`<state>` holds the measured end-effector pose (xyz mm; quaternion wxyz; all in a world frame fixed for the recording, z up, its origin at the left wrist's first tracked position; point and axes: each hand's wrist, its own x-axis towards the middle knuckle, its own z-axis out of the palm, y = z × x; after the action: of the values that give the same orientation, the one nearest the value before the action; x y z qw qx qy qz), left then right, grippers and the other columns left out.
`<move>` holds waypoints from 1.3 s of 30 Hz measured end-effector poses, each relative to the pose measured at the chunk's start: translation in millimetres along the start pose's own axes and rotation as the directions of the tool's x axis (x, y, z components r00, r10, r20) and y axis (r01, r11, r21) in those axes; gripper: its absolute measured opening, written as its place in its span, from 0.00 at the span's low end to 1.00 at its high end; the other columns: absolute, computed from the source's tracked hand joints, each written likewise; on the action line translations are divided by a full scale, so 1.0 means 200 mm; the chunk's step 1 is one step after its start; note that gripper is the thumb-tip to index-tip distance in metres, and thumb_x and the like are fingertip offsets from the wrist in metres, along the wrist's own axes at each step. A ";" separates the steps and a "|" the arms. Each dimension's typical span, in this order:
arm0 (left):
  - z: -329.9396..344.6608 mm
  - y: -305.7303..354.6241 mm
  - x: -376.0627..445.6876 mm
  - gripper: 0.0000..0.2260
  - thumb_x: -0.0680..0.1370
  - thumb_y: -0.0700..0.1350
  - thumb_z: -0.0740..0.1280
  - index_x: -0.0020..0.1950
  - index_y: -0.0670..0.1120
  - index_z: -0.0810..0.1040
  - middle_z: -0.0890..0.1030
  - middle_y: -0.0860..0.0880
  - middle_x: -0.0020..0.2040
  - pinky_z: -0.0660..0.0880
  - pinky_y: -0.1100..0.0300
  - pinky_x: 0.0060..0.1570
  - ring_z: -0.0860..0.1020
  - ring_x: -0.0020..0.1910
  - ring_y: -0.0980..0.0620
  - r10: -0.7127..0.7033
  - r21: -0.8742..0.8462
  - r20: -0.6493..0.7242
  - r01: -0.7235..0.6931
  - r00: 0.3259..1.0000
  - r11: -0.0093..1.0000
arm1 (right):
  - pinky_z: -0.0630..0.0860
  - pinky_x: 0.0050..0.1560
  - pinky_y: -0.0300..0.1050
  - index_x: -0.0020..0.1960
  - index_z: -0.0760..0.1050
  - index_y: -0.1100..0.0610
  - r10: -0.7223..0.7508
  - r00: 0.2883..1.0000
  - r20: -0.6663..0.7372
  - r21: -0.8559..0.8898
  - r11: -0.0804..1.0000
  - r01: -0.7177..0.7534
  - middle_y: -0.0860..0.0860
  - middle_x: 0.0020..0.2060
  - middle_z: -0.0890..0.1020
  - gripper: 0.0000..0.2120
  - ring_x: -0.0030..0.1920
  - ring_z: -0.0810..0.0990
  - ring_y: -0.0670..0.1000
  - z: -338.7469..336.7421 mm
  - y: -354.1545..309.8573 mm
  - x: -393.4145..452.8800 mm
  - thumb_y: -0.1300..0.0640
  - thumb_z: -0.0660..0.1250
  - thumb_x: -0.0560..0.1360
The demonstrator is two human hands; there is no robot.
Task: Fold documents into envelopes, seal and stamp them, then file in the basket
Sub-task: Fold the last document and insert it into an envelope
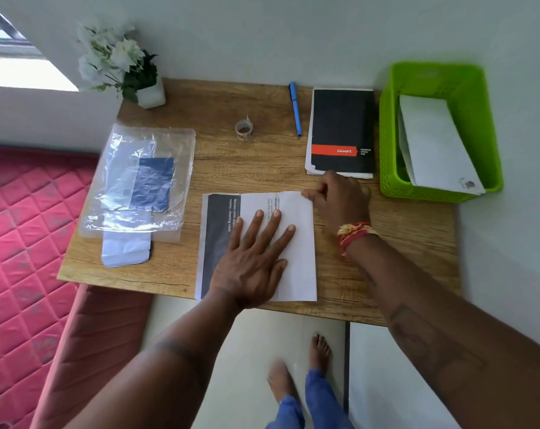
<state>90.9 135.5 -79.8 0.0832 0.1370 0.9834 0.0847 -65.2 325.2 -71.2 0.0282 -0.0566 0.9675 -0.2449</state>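
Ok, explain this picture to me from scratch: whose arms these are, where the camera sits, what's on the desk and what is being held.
There is no machine here. A person wears a camera on the head, looking down, so the arms are their own. The left hand lies flat with straight fingers, pressing a folded printed document onto the wooden desk. The right hand pinches the document's far right corner. Also on the desk: a plastic sleeve of envelopes, a small roll of stamps, a blue pen and a black notepad. A green basket at the right already holds a white envelope. A potted plant stands in the far left corner.
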 end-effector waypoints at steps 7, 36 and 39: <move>0.00 0.00 0.00 0.30 0.85 0.59 0.49 0.85 0.57 0.44 0.42 0.50 0.86 0.45 0.35 0.79 0.41 0.84 0.42 -0.004 0.005 0.001 0.004 1.000 1.000 | 0.66 0.52 0.53 0.43 0.71 0.47 -0.036 0.996 -0.084 0.036 0.999 0.040 0.42 0.36 0.75 0.14 0.43 0.76 0.51 0.04 0.03 -0.02 0.40 0.72 0.74; 0.02 0.01 -0.01 0.29 0.85 0.63 0.41 0.85 0.57 0.41 0.39 0.50 0.85 0.39 0.39 0.80 0.37 0.83 0.46 -0.038 0.012 -0.032 0.038 0.999 0.999 | 0.73 0.51 0.47 0.55 0.71 0.47 -0.172 0.934 0.314 -0.027 0.981 0.190 0.46 0.54 0.73 0.30 0.54 0.71 0.50 -0.15 0.14 -0.71 0.36 0.80 0.61; 0.01 0.03 -0.01 0.29 0.85 0.63 0.41 0.85 0.57 0.41 0.39 0.50 0.85 0.40 0.39 0.80 0.37 0.83 0.46 -0.039 0.020 -0.026 0.040 0.999 0.999 | 0.72 0.51 0.46 0.57 0.70 0.45 -0.178 0.908 0.380 -0.037 0.978 0.207 0.45 0.55 0.73 0.36 0.55 0.70 0.48 -0.18 0.15 -0.69 0.33 0.80 0.58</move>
<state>94.6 140.0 -79.6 0.0708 0.1172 0.9878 0.0748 66.0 385.9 -51.3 0.1860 -0.1984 0.9426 -0.1939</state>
